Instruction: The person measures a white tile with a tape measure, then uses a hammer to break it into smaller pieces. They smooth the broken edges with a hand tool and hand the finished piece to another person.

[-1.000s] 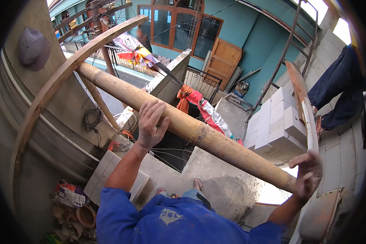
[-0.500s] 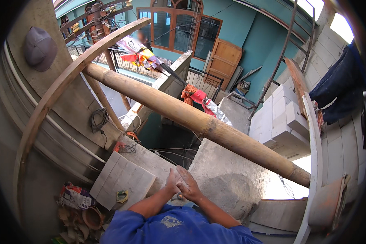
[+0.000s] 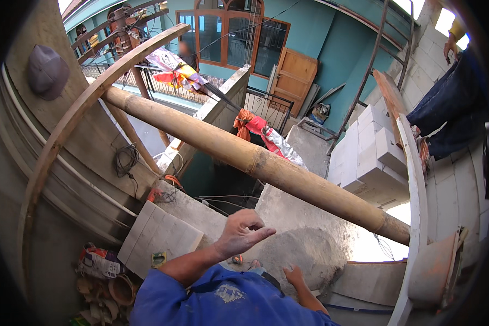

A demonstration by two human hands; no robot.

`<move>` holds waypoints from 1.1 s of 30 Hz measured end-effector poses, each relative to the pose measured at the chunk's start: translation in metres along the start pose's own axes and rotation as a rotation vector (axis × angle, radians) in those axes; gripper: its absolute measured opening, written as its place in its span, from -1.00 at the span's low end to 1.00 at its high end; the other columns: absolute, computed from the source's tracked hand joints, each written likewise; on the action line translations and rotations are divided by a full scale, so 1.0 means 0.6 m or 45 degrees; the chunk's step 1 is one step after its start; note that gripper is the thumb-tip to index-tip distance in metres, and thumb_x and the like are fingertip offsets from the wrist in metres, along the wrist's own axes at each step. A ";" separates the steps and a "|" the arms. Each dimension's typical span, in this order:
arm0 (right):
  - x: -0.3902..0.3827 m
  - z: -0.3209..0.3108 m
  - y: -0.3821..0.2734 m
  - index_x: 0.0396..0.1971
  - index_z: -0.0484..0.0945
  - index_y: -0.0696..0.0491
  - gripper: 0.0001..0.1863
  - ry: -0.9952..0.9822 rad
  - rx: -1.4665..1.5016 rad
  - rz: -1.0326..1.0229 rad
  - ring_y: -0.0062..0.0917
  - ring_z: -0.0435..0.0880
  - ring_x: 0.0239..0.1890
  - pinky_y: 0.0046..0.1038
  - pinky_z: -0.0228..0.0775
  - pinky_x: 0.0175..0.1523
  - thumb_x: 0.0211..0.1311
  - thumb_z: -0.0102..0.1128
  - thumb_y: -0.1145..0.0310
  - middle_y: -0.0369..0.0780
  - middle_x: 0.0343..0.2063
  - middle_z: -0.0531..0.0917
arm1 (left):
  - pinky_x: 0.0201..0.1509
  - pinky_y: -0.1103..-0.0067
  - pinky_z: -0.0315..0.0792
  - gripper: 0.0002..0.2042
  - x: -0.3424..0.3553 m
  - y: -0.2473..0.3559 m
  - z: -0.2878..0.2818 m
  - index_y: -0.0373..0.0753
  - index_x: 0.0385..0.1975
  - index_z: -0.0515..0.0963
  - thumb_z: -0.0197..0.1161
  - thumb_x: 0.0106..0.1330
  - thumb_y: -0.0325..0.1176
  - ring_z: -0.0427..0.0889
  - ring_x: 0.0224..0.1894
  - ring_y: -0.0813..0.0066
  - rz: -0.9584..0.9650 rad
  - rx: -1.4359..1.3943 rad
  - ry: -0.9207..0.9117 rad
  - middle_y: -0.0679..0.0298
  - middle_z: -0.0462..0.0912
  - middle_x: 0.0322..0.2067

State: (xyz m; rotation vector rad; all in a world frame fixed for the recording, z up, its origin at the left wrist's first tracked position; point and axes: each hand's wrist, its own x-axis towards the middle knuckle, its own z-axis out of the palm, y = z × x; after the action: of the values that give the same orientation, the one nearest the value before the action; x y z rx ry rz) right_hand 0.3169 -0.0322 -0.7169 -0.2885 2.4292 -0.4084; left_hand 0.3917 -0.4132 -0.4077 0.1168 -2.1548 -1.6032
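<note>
My left hand (image 3: 243, 232) is raised in front of my blue shirt, its fingers curled over and its thumb stretched out, with a gap between them and nothing held. Lower and to the right, my right hand (image 3: 294, 275) hangs beside the grey cement-like heap (image 3: 299, 244) on the concrete slab (image 3: 282, 205). Its fingers look slightly apart, and I see nothing in them. Pale dust coats my left hand. A stack of pale blocks (image 3: 160, 233) lies left of my left arm, and a small yellow-edged tool (image 3: 158, 259) rests at its near edge.
A thick bamboo pole (image 3: 201, 136) crosses ahead of me above a dark gap (image 3: 214, 176). A curved wooden beam (image 3: 87, 111) arches on the left. White blocks (image 3: 367, 149) are stacked at right, near another person's dark-trousered legs (image 3: 451, 103). Cables (image 3: 126, 157) hang at left.
My hands, together before, have parted: the left rose slightly and curled, the right dropped down to the right. At the upper right, the other person's hand has come into view.
</note>
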 end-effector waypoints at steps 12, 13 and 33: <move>-0.033 0.016 0.071 0.12 0.59 0.25 -0.35 -0.181 0.503 0.267 -0.07 0.59 0.21 -0.23 0.38 0.30 0.26 0.26 -0.02 0.12 0.08 0.64 | -0.42 0.45 0.17 -0.35 0.098 0.339 -0.154 -0.15 -0.40 0.38 0.12 0.20 0.45 0.22 -0.51 0.47 1.631 0.557 0.881 0.40 0.25 -0.55; -0.031 0.010 0.061 0.12 0.58 0.25 -0.36 -0.206 0.628 0.311 -0.07 0.60 0.20 -0.24 0.39 0.29 0.26 0.27 0.00 0.12 0.07 0.65 | -0.42 0.45 0.17 -0.35 0.097 0.342 -0.157 -0.15 -0.40 0.38 0.12 0.20 0.45 0.22 -0.51 0.47 1.657 0.556 0.874 0.40 0.25 -0.55; -0.196 -0.259 -0.166 0.28 0.42 0.27 -0.39 0.058 0.578 -0.182 -0.32 0.65 0.12 -0.35 0.46 0.22 0.35 0.30 0.25 0.03 0.06 0.66 | -0.40 0.46 0.22 -0.37 0.101 0.308 -0.147 -0.15 -0.36 0.39 0.10 0.25 0.42 0.25 -0.50 0.45 1.757 0.367 0.732 0.37 0.29 -0.51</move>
State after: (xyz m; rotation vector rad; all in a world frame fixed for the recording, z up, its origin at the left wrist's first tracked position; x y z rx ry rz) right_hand 0.3184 -0.0547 -0.4991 -0.2531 2.2856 -1.0183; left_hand 0.4090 -0.4520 -0.1986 -0.6113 -1.3445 -0.3691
